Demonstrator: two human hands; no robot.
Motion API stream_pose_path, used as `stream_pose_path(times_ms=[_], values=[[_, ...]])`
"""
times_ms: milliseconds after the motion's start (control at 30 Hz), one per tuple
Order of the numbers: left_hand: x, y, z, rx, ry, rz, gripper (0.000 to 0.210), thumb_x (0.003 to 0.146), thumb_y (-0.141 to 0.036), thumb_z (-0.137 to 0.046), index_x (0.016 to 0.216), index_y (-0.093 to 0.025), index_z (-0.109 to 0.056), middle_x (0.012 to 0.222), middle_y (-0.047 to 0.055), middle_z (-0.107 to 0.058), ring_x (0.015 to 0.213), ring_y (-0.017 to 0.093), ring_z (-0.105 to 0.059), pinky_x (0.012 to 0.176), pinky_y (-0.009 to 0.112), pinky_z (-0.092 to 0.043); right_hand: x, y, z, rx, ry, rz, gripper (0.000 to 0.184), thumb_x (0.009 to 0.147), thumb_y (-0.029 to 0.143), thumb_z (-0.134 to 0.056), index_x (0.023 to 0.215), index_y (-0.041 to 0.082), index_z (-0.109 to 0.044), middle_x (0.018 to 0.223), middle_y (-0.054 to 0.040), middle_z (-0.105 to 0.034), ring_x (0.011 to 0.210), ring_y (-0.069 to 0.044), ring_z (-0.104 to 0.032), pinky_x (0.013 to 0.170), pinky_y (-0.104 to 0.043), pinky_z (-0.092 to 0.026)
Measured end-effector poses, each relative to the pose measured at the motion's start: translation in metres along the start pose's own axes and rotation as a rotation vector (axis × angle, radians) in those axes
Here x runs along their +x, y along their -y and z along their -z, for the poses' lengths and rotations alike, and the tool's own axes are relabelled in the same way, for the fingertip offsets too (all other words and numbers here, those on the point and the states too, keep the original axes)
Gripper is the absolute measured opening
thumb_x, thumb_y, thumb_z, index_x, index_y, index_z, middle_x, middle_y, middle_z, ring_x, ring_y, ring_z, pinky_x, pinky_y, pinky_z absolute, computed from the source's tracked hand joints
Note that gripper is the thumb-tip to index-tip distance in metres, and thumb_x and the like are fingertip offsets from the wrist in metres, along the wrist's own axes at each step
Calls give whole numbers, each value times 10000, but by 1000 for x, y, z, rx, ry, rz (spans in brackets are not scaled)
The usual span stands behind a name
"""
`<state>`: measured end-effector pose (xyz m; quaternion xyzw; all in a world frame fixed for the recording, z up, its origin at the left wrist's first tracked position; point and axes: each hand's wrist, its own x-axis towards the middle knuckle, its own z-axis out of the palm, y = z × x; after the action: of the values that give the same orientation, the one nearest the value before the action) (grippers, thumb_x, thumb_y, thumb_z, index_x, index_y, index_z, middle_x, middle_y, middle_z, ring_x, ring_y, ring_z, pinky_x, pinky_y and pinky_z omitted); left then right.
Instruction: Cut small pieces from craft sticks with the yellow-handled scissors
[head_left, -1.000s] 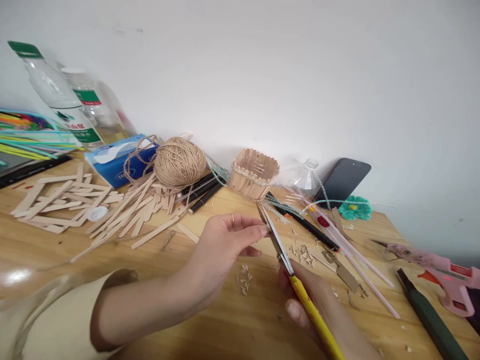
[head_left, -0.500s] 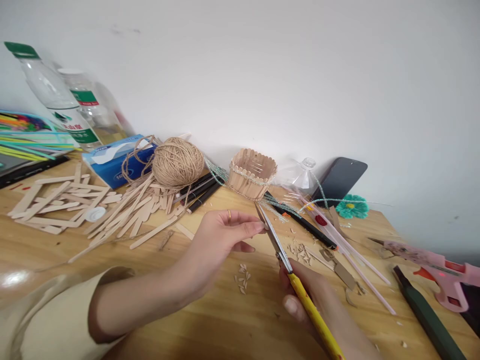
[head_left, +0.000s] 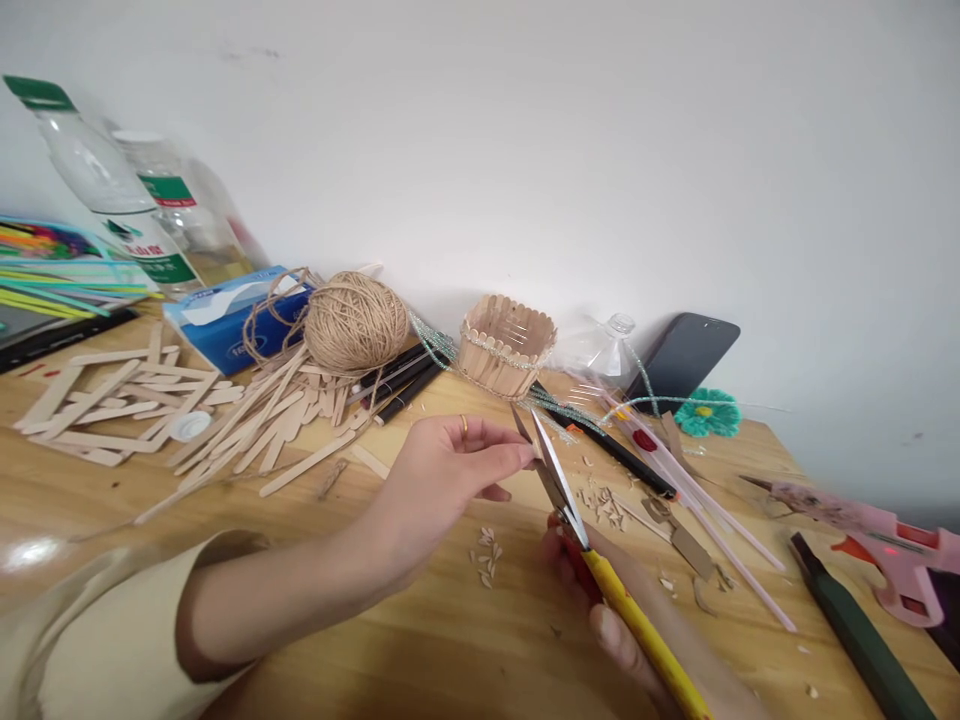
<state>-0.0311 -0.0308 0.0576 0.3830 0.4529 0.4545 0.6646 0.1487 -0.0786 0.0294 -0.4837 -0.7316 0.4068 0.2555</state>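
My left hand [head_left: 442,480] pinches something very small between thumb and fingertips, right at the blades of the scissors [head_left: 551,475]; the piece itself is too small to make out. My right hand [head_left: 622,620] grips the yellow and red handles of the scissors, whose blades are slightly apart and point up and away from me. Small wood clippings [head_left: 489,555] lie on the wooden table [head_left: 420,640] below my hands. A little basket of ice-cream sticks [head_left: 506,345] stands just behind the scissors.
A ball of twine [head_left: 356,322], loose wooden sticks [head_left: 247,415], a tissue pack [head_left: 225,315] and plastic bottles [head_left: 112,190] fill the left. A phone [head_left: 682,358], a green flower [head_left: 705,415], straws [head_left: 697,500], a pink glue gun [head_left: 885,545] and a dark tool [head_left: 855,625] lie right.
The scissor blades have opened a little, and a red handle now shows in my right hand. My left hand has stayed at the blades.
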Motion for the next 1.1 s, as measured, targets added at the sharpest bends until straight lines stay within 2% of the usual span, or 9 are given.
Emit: stream_pose_path(times_ms=[133, 300, 467, 600, 867, 967, 1100], values=[[-1, 2, -1, -31, -21, 14, 53, 648, -219, -694, 663, -170, -680, 718, 14, -680, 705, 126, -587, 592, 213, -448, -2, -4, -1, 5, 16, -23, 594, 734, 767, -295, 859, 227, -509, 742, -37, -527, 652, -192, -512, 548, -278, -448], [-4, 2, -2, -45, -17, 9, 38, 660, -209, -684, 658, -174, -671, 708, -1, -667, 697, 109, -578, 588, 196, -446, -1, 4, -3, 23, -2, -49, 599, 725, 768, -327, 857, 208, -491, 773, -43, -520, 705, -201, -500, 623, -294, -433], [-5, 3, -3, -44, -21, 13, 35, 675, -207, -668, 658, -177, -664, 706, -8, -659, 695, 106, -573, 597, 198, -448, 3, 17, -2, 10, -36, -44, 586, 724, 759, -354, 793, 197, -502, 684, -11, -478, 599, -162, -437, 566, -269, -402], [-6, 4, -3, -38, -26, 13, 28, 679, -203, -665, 664, -180, -662, 708, -13, -657, 695, 101, -573, 599, 194, -450, 4, 21, -1, -37, -43, -46, 596, 738, 751, -341, 828, 196, -538, 702, -30, -514, 631, -186, -468, 547, -276, -402], [-5, 6, -3, -63, -27, 0, 41, 689, -204, -655, 655, -185, -664, 701, -24, -657, 680, 88, -578, 594, 184, -454, 3, 28, -3, 58, -68, -8, 510, 768, 686, -411, 931, 213, -516, 810, -48, -557, 728, -213, -509, 703, -312, -448], [-5, 6, -3, -65, -33, 5, 39, 690, -197, -653, 657, -182, -668, 701, -23, -660, 677, 85, -580, 593, 180, -456, 3, 26, -3, 26, -64, -1, 515, 762, 701, -400, 865, 208, -505, 734, -24, -522, 653, -183, -478, 619, -276, -426], [-5, 7, -2, -79, -36, 11, 36, 683, -189, -658, 651, -176, -667, 696, -20, -660, 667, 83, -583, 582, 175, -461, 4, 21, -2, -39, -46, -3, 525, 774, 708, -360, 786, 197, -480, 644, 8, -441, 566, -146, -404, 506, -248, -337]])
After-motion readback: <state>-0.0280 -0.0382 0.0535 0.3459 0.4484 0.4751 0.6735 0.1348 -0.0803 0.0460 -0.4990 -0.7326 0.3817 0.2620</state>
